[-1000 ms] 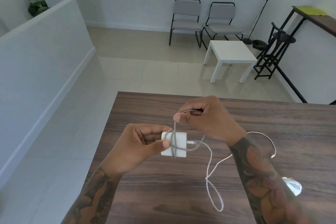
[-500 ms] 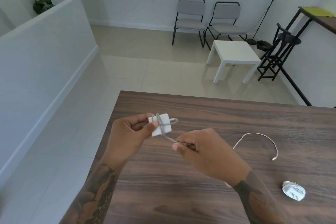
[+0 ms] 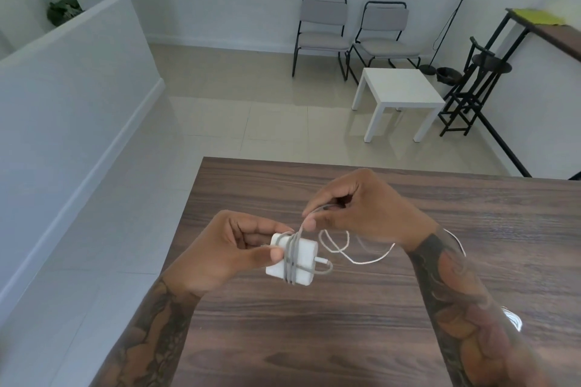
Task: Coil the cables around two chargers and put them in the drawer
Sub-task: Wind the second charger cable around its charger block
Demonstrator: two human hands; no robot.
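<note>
My left hand (image 3: 229, 248) grips a white square charger (image 3: 301, 258) by its left end, above the dark wooden table (image 3: 314, 339). Several turns of its grey-white cable (image 3: 290, 256) cross the charger's middle. My right hand (image 3: 355, 207), up and to the right of the charger, pinches the cable between thumb and fingers. The loose remainder of the cable (image 3: 355, 256) loops over the table under my right wrist. A second charger (image 3: 512, 319), a white bundle with cable coiled around it, lies at the right, mostly hidden behind my right forearm. No drawer is in view.
The table's far edge (image 3: 345, 163) and left edge drop to a tiled floor. Beyond stand a small white side table (image 3: 399, 88), two grey chairs (image 3: 352, 31) and a black stool (image 3: 484, 72) at the right wall.
My right hand has swung from below the charger up over its top, laying another turn of cable. The left hand has brought the charger down and to the right. Less cable lies loose.
</note>
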